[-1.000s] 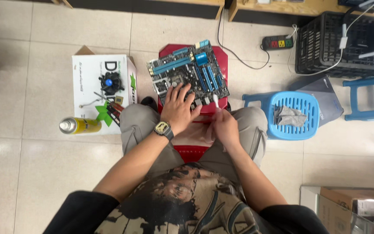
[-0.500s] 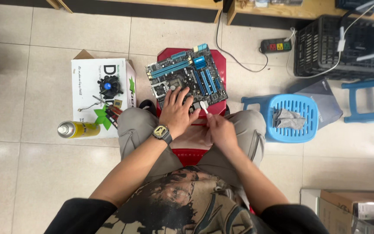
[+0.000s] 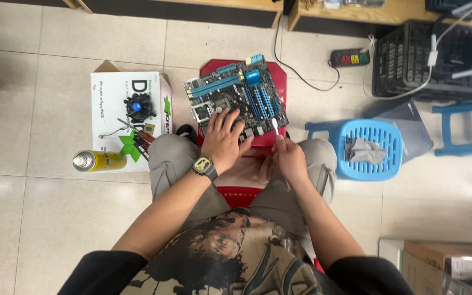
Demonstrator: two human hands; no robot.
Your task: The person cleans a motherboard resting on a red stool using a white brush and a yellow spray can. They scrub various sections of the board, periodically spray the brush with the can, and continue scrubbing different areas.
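A blue computer motherboard (image 3: 241,95) lies on a red plastic stool (image 3: 269,76) in front of my knees. My left hand (image 3: 222,139), with a wristwatch on the wrist, rests flat on the board's near edge and holds it down. My right hand (image 3: 286,158) is beside the stool's near right corner, fingers pinched on a thin white swab (image 3: 275,127) that points up toward the board's right edge.
A white cardboard box (image 3: 110,104) at the left carries a black CPU cooler fan (image 3: 138,107) and screwdrivers (image 3: 140,139). A yellow spray can (image 3: 91,160) lies beside it. A blue stool with a grey cloth (image 3: 364,148), a black crate (image 3: 432,60) and a power strip (image 3: 349,57) are at the right.
My right hand has shifted slightly and raised the white swab toward the board's right edge. My left hand stays on the motherboard.
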